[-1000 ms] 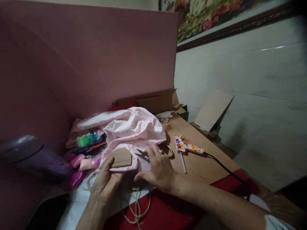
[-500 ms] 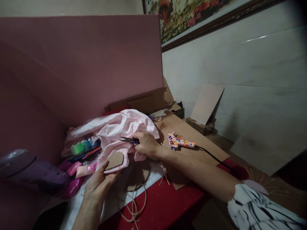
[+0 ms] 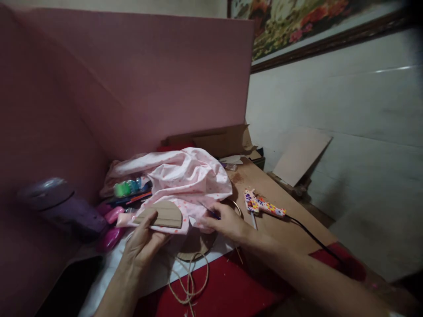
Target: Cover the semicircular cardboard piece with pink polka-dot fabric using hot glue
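Observation:
Pinched in my left hand [image 3: 145, 237] is a half-round cardboard piece [image 3: 165, 214], lying on the edge of a pale pink spotted cloth [image 3: 194, 171]. My right hand [image 3: 224, 220] is closed around small dark-handled scissors [image 3: 213, 214], their blades blurred over the cloth just right of the cardboard. The rest of the cloth lies in a heap beyond both hands. Below them, a rounded cardboard piece [image 3: 196, 246] rests on white material, with a loop of twine [image 3: 188, 281] in front of it.
A flower-patterned glue gun [image 3: 264, 205] with a black cord lies on the brown board [image 3: 291, 229] at right. Pink packets [image 3: 112, 237] and a purple bottle [image 3: 69, 211] stand at left. Pink panels [image 3: 158, 79] rise behind.
The view has shifted, moving most things rightward in the picture. The cardboard in my left hand has tilted and shows more of its face. The scissors have turned and moved lower, beside the cloth edge.

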`<act>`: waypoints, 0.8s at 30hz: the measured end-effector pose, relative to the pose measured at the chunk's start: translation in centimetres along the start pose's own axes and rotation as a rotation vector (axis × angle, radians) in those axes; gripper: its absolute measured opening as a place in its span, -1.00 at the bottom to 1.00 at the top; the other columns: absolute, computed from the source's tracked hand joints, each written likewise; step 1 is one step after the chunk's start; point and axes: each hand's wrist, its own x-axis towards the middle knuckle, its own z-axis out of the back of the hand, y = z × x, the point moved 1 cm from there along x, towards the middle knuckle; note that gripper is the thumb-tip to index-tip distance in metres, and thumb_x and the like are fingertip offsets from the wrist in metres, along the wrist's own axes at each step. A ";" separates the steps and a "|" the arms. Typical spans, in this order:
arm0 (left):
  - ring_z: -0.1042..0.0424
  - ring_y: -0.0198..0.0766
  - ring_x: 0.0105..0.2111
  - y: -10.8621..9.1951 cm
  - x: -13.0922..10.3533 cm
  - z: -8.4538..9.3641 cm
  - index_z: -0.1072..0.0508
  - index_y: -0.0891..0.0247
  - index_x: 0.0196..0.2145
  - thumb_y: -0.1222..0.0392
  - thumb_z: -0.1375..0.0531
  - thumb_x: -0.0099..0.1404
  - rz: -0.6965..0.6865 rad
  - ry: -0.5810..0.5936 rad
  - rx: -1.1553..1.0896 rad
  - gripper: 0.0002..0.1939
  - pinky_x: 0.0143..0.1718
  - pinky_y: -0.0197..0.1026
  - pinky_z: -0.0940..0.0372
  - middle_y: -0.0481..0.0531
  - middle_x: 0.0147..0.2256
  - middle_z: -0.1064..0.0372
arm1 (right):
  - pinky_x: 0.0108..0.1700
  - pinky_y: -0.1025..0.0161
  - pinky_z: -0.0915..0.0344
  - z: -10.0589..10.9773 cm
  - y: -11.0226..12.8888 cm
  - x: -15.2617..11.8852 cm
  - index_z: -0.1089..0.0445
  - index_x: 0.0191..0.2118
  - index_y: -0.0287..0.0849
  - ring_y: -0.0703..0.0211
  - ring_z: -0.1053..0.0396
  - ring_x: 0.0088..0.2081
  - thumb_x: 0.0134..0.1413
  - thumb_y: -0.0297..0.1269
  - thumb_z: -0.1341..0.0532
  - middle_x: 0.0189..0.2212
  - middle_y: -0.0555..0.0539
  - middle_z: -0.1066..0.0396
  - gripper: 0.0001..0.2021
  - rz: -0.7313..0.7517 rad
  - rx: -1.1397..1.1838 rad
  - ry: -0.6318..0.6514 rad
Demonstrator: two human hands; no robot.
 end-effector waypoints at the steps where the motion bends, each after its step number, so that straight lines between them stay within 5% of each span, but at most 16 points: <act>1: -0.49 -0.01 -0.28 -0.1 -0.1 0.2 -0.16 0.33 0.12 0.33 0.01 0.28 -0.005 0.002 0.006 -0.57 -0.22 0.15 -0.37 0.21 -0.29 -0.48 | -0.59 0.43 0.06 -0.4 -0.1 -0.9 -0.29 -0.37 -0.22 0.39 -0.08 -0.59 -0.02 -0.08 -0.17 -0.55 0.04 -0.23 -0.74 -0.129 0.159 0.031; 4: -0.49 -0.02 -0.28 -0.2 -0.4 0.3 -0.17 0.37 0.10 0.34 -0.01 0.27 -0.026 0.005 0.005 -0.57 -0.22 0.13 -0.37 0.24 -0.26 -0.47 | -0.65 0.48 0.30 -1.9 0.5 -3.4 -0.21 -0.27 -0.19 0.47 0.08 -0.66 0.10 0.07 0.01 -0.55 0.09 -0.13 -0.62 -0.469 0.646 0.176; 9: -0.49 -0.08 -0.30 -0.2 -1.2 -0.2 -0.21 0.40 0.06 0.36 -0.02 0.25 -0.032 -0.015 -0.002 -0.60 -0.23 0.04 -0.39 0.23 -0.27 -0.46 | -0.66 0.51 0.28 -3.8 1.4 -4.9 -0.18 -0.28 -0.21 0.52 0.04 -0.66 0.12 -0.03 -0.04 -0.57 0.11 -0.10 -0.70 -0.594 0.960 0.273; 15: -0.49 -0.13 -0.32 -0.7 -1.6 -0.3 -0.24 0.41 0.03 0.37 -0.03 0.24 -0.010 -0.014 -0.028 -0.63 -0.18 0.04 -0.37 0.22 -0.27 -0.46 | -0.70 0.51 0.29 -4.3 -0.3 -3.8 -0.16 -0.31 -0.17 0.53 0.03 -0.72 0.12 -0.11 -0.06 -0.59 0.14 -0.07 -0.79 -0.780 0.912 0.341; 24: -0.49 -0.09 -0.29 -0.8 -1.9 -0.5 -0.23 0.39 0.04 0.35 0.00 0.26 0.008 -0.005 -0.030 -0.62 -0.20 0.07 -0.37 0.24 -0.24 -0.46 | -0.71 0.51 0.25 -5.5 1.0 -4.7 -0.16 -0.30 -0.17 0.51 0.02 -0.73 0.16 -0.08 -0.01 -0.62 0.13 -0.10 -0.76 -0.745 1.036 0.322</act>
